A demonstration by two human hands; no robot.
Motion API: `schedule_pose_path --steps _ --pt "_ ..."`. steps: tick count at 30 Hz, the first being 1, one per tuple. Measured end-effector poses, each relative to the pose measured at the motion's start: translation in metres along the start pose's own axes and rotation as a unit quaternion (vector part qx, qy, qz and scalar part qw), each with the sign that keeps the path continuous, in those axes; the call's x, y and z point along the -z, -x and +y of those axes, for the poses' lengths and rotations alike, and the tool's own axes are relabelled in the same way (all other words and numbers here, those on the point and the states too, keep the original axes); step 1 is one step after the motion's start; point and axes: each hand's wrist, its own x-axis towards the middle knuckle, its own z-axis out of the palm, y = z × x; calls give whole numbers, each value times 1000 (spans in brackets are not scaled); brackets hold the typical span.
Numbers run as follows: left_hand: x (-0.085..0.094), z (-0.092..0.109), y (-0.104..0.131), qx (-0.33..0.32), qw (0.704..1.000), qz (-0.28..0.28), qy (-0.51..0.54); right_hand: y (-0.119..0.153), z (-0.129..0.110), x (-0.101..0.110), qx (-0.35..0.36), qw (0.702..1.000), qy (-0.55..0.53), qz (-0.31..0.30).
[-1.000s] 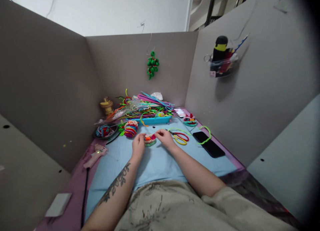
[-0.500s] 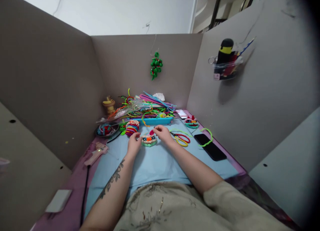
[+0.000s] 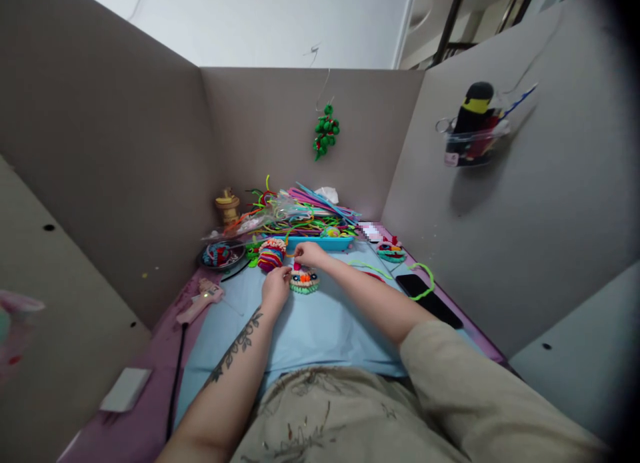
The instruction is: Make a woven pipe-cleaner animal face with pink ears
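A small pipe-cleaner face [image 3: 304, 283] with dark eyes, an orange middle and a mint-green lower edge lies on the light blue cloth. Above its upper left edge, my right hand [image 3: 309, 255] pinches a small magenta piece [image 3: 297, 265]. My left hand [image 3: 277, 287] is closed, thumb and finger at the left edge of the face; their exact grip is too small to make out. Just behind the left hand lies a striped, multicoloured pipe-cleaner bundle [image 3: 273, 255]. My right forearm hides most of the scissors.
Pipe cleaners [image 3: 310, 216] are heaped on a blue tray [image 3: 320, 243] at the back. A pink glue gun [image 3: 200, 301] lies left, near a dark bowl [image 3: 233, 263]. A black phone [image 3: 435, 306] lies right, with a second face [image 3: 391, 252] beyond. Grey panels enclose three sides.
My right hand has moved left across the top of the face, carrying the magenta piece. My right forearm now covers most of the scissors. The whole view has shifted slightly.
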Motion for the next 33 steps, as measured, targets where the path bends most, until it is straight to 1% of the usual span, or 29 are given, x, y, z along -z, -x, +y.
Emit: schedule_pose_path --steps 4,9,13,15,19,25,29,33 --pt "-4 -4 -3 -9 1000 -1 17 -1 -2 0 9 1000 20 -7" --pt "-6 -6 -6 1 1000 -4 27 1 -5 -1 9 999 37 -8" --pt "-7 -5 -6 -21 1000 -9 15 3 -6 -1 7 999 41 -17" --pt "-8 -4 -6 -21 1000 -10 11 3 -5 -1 8 999 39 -20" --pt "-10 -3 -6 -7 1000 -12 21 3 -4 -1 10 999 34 -26" --pt "-7 0 -5 -21 999 -2 34 5 -2 -5 4 999 13 -33" --pt "-8 0 -4 -5 999 -12 32 7 -1 -8 -8 999 -5 -38" --pt "-8 -2 -4 9 997 -20 68 7 2 -6 -13 999 -27 -35"
